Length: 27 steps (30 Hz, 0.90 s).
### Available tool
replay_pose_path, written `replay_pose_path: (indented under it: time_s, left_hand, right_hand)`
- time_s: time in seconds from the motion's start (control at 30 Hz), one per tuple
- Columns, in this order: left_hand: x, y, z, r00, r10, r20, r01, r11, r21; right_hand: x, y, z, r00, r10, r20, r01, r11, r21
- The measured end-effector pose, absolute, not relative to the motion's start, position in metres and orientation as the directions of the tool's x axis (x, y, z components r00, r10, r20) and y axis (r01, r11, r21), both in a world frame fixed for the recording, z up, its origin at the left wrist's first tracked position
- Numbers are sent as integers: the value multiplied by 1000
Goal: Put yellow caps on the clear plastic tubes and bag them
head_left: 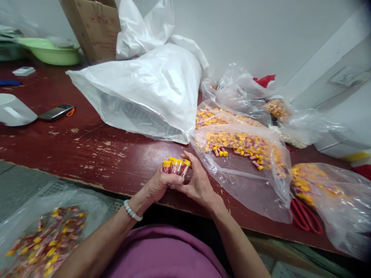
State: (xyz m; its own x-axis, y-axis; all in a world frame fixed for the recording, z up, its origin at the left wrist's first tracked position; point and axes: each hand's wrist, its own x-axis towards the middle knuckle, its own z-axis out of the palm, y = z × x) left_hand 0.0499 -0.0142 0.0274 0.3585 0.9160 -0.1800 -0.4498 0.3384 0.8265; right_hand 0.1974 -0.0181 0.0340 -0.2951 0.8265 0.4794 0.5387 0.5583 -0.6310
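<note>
Low at the left, a see-through bag [97, 204] filled with yellow-capped tubes lies beside the person's left forearm. Over the near edge of the surface [95, 154], the left grip [158, 185] is closed around a small bunch of tubes [174, 166], thumb across the front, yellow caps upward. The right grip [200, 183] cups the other side of the same bunch, its fingers curled at the rightmost tube; some contact is hidden behind it. The step in hand looks like gathering or evening up this handful. The next move seems to call for steady, light pressure from both sides, since loose round tubes could slip if one side eases first.

To the right, red scissors [301, 213] lie against a bag of more yellow-topped pieces [319, 181]. A little beyond the right grip, an open clear bag [240, 185] is spread out, loose tubes heaped inside it. Farther ahead, a white sack [156, 85] gapes toward the person, with clear pieces inside too blurred to make out. A cardboard box [97, 34] stands behind.
</note>
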Motion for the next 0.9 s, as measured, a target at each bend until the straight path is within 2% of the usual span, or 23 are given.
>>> replay_pose_path:
  time_s: [0.1, 0.27, 0.4, 0.57, 0.7, 0.9]
  left_hand:
    - [48, -22, 26, 349, 918, -190, -450, 342, 825]
    - [46, -33, 24, 374, 907, -194, -446, 359, 819]
    - [46, -40, 28, 402, 899, -173, -480, 368, 796]
    - [41, -49, 27, 385, 894, -230, -509, 414, 755]
    - [37, -57, 23, 359, 900, -248, -552, 419, 721]
    - [31, -66, 17, 347, 911, -221, -605, 398, 690]
  right_hand:
    - [197, -25, 33, -288, 857, 427, 509, 515, -690]
    - [196, -33, 40, -276, 849, 450, 504, 526, -685]
    - [195, -39, 44, -282, 836, 470, 530, 545, -650]
    - [190, -45, 42, -340, 815, 469, 558, 576, -597]
    - [182, -47, 38, -460, 733, 501, 522, 680, -515]
    - [173, -44, 34, -534, 691, 487, 479, 722, -499]
